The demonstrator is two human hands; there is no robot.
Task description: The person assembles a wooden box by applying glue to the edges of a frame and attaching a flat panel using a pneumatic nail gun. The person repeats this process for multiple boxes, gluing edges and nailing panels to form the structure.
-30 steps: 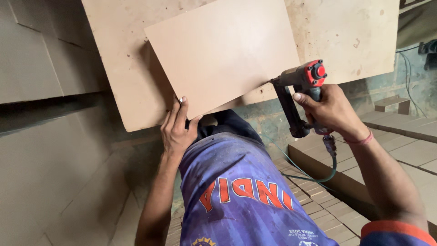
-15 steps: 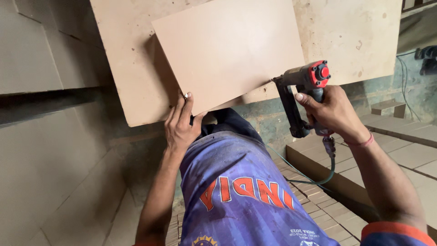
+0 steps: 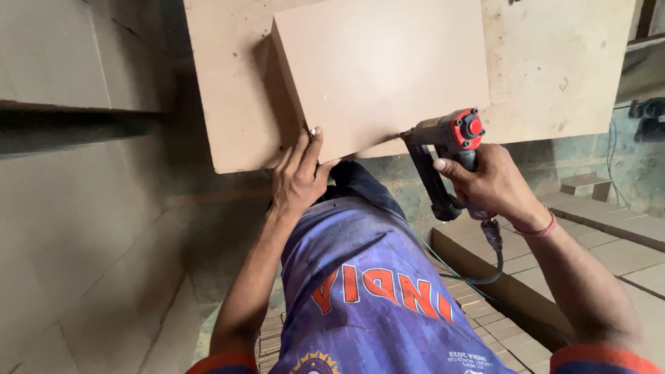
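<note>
I see my left hand [image 3: 298,176] pressed flat against the near edge of the panel [image 3: 377,73], fingers spread and released, steadying rather than gripping. The panel is a smooth, pale brown fibreboard rectangle with crisp edges and a matte face; it lies tilted across the top of the larger board [image 3: 554,66], which is rougher, speckled and stained, of the same dull tan.

My right hand [image 3: 495,183] has its grip clenched round the handle of the nailer [image 3: 447,149], a dark metal tool with a red round cap at the back and a long black magazine slanting down. Its nose touches the panel's near edge, just right of my left hand. A thin dark hose [image 3: 478,273] curls from the tool's base down past my wrist, which wears a red thread band.

Below, my shirt [image 3: 367,291] is blue, shiny synthetic cloth with orange lettering. To the left stand flat grey-brown sheets [image 3: 76,228], dusty and plain. At lower right lie stacked boards [image 3: 616,256], their edges layered.
</note>
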